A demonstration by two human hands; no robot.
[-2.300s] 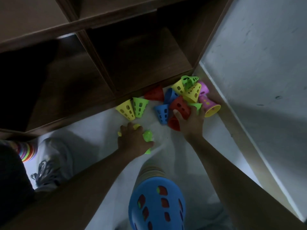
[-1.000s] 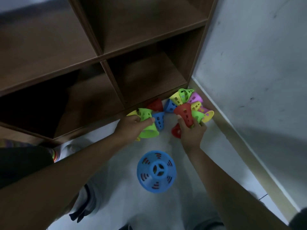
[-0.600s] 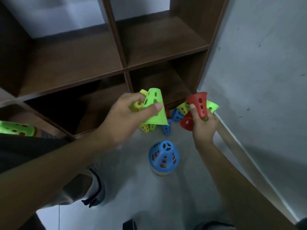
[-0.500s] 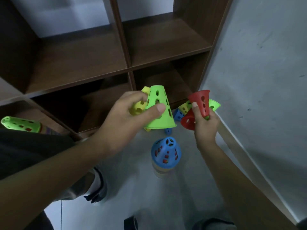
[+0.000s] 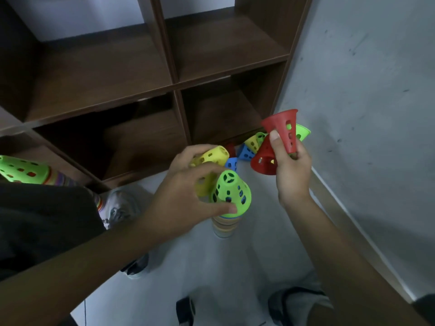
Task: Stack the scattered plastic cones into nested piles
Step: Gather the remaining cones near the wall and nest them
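The standing pile (image 5: 225,225) of nested cones serves as the landmark: it stands upright on the pale floor (image 5: 247,267), in front of the dark wooden shelf unit (image 5: 171,83). A green cone (image 5: 231,192) sits narrow end up as the pile's top piece, over banded rims of other colours.

The left hand (image 5: 186,196) is just left of the pile. Its thumb lies along the green cone's lower rim and touches it, while its curled fingers grip 2 yellow cones (image 5: 207,168) above and left of the pile top; how the fingertips sit behind the yellow cones cannot be told.

The right hand (image 5: 290,170) is up and to the right of the pile, clear of it. Its thumb presses on the side of a red cone (image 5: 283,128) held wide end up, and the fingers wrap round behind; a second red cone (image 5: 264,158) and a green one (image 5: 302,132) are bunched in the same grasp.

Beyond the pile, against the shelf's base, loose cones lie scattered: blue (image 5: 244,151), yellow (image 5: 253,142) and a bit of red.

Far left of the pile, another nested pile (image 5: 26,170) with a green top lies on its side at the frame edge. A grey shoe (image 5: 120,205) rests on the floor left of the standing pile. A grey wall (image 5: 364,114) rises to the pile's right.
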